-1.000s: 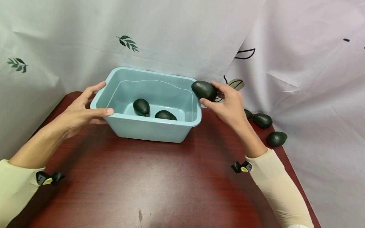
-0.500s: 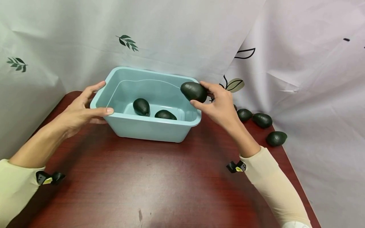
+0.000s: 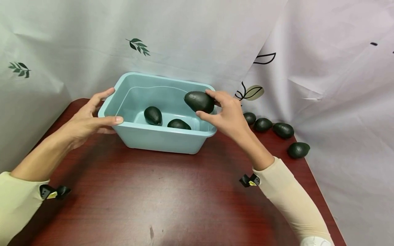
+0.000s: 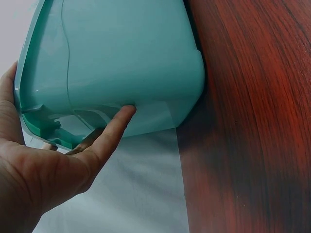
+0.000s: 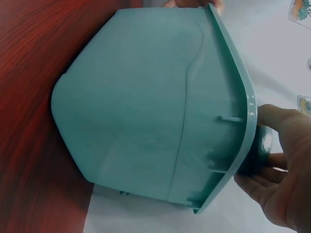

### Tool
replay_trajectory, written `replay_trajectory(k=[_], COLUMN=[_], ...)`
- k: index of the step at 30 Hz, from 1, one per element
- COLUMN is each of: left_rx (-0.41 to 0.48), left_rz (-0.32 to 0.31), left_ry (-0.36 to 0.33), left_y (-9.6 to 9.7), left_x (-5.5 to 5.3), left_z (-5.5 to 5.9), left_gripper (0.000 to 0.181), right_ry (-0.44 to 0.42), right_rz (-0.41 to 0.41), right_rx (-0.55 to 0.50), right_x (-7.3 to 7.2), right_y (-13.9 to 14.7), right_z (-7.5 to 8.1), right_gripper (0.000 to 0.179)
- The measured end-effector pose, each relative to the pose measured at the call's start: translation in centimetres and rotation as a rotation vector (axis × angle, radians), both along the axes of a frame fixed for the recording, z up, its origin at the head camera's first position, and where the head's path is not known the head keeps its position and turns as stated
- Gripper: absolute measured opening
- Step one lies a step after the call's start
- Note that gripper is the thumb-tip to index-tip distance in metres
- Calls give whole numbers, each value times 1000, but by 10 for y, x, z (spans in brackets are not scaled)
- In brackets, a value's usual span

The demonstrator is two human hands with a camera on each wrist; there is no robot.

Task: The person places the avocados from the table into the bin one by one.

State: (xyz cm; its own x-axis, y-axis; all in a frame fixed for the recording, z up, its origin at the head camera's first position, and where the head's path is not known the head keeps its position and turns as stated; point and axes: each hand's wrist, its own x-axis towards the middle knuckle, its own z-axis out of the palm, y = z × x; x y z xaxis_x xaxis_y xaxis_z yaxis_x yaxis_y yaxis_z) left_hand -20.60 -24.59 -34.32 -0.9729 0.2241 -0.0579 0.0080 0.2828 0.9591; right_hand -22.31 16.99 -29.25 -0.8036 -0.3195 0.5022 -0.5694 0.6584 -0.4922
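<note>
A dark green avocado [image 3: 199, 101] is pinched in my right hand [image 3: 228, 114], between the thumb and fingers, over the right end of a light blue plastic tub [image 3: 160, 139]. In the right wrist view the tub's wall and rim partly hide this avocado [image 5: 262, 145]. At the tub's left end my left hand [image 3: 87, 118] holds the rim, thumb on the front corner and a finger on the far side. The left wrist view has one finger of the left hand [image 4: 53, 167] against the tub's end wall [image 4: 131, 58]. Two avocados, one upright-looking [image 3: 153, 115] and another [image 3: 179, 124], lie inside the tub.
Several avocados lie along the right rear edge of the dark red wooden table [image 3: 160, 194], among them a nearer avocado [image 3: 298, 150] and a farther avocado [image 3: 283, 130]. A white leaf-patterned cloth [image 3: 191, 41] hangs right behind the tub and along the sides.
My right hand has moved left with the avocado, from the tub's right rim to above its inside. More avocados at the right have come into sight. The left hand and tub have stayed put.
</note>
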Motion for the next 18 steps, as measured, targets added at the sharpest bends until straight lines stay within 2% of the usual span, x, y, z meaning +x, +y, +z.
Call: replay_trajectory(k=[11, 18], left_rx=[-5, 3], left_rz=[4, 3], left_ry=[-2, -3], left_y=[0, 0], left_x=[1, 0], left_z=[-1, 0], left_gripper=[94, 93], right_ry=[-42, -63], right_rz=[32, 49], right_rx=[3, -20], right_x=[1, 0], right_y=[-12, -12], right_z=[-6, -9], right_gripper=[67, 60])
